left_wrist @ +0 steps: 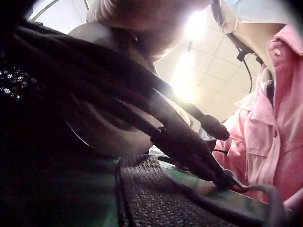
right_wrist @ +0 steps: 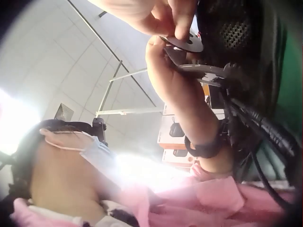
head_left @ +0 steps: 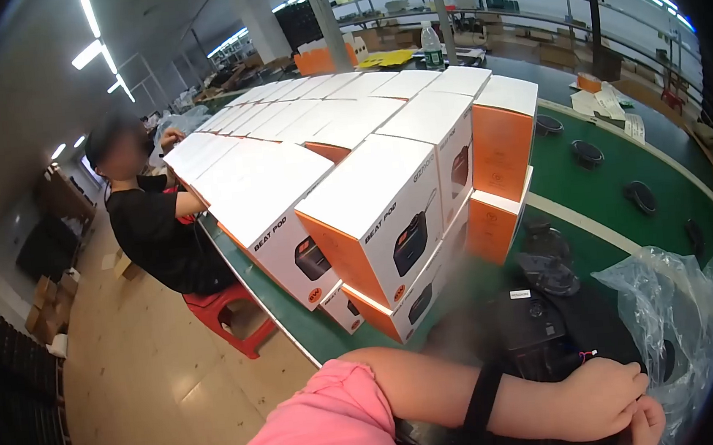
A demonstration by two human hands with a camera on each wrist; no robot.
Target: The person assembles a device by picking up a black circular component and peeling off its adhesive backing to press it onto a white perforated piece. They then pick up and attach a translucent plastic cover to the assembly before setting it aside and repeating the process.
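Note:
My left hand point(head_left: 605, 394) is at the lower right of the head view, with curled fingers meeting those of my right hand point(head_left: 648, 424). In the right wrist view, the right hand point(right_wrist: 151, 13) pinches a thin, round, flat disc point(right_wrist: 193, 45) between thumb and fingers. The left hand point(right_wrist: 158, 51) holds that disc at its near edge. A black device point(head_left: 535, 325) with a small white label lies under the left forearm. In the left wrist view a hand point(left_wrist: 142, 16) shows at the top, behind dark cables point(left_wrist: 180, 137) and a pale, rounded, translucent shape point(left_wrist: 109, 135).
White and orange boxes point(head_left: 389, 211) stand stacked on the green table point(head_left: 581, 224). Clear plastic wrap point(head_left: 668, 288) lies right of my hands. Small black parts point(head_left: 588, 152) are spread on the table's far side. Another person point(head_left: 148, 215) sits at the left on a red stool point(head_left: 229, 318).

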